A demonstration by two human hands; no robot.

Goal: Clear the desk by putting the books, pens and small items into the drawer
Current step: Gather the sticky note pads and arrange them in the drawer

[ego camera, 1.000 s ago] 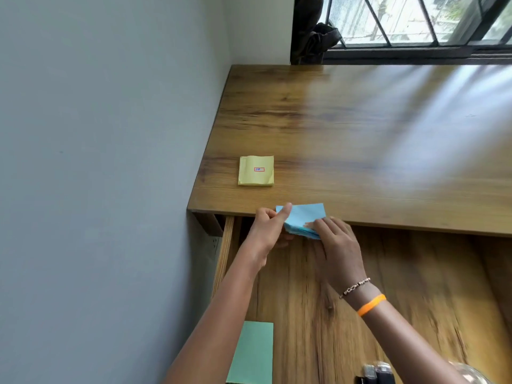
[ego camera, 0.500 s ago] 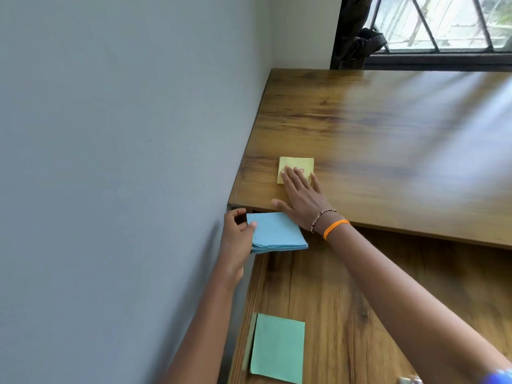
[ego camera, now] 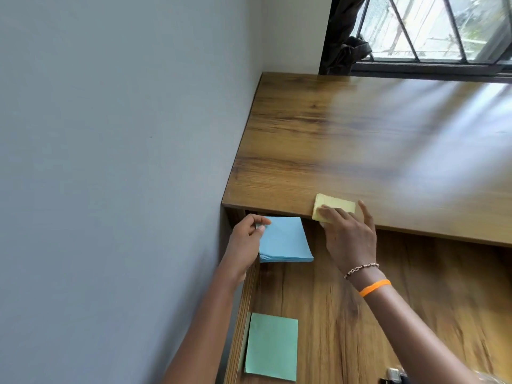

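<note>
My left hand [ego camera: 247, 243] pinches a blue stack of note paper [ego camera: 285, 239] by its left edge and holds it over the far left corner of the open wooden drawer [ego camera: 346, 314]. At the front edge of the wooden desk [ego camera: 374, 151], a yellow pad of sticky notes [ego camera: 335, 204] juts over the lip. My right hand [ego camera: 349, 234] grips the yellow pad, fingers lying over its near side. A green pad [ego camera: 271, 346] lies flat in the drawer near its left wall.
A grey wall [ego camera: 116, 162] runs along the left of desk and drawer. A window with bars [ego camera: 432, 29] and a dark curtain [ego camera: 343, 45] stand behind the desk. A small dark and silver object [ego camera: 393, 376] lies in the drawer at the bottom edge.
My right hand left the blue stack, reached to the yellow pad and dragged it to the desk's front edge. My left hand carried the blue stack left, over the drawer.
</note>
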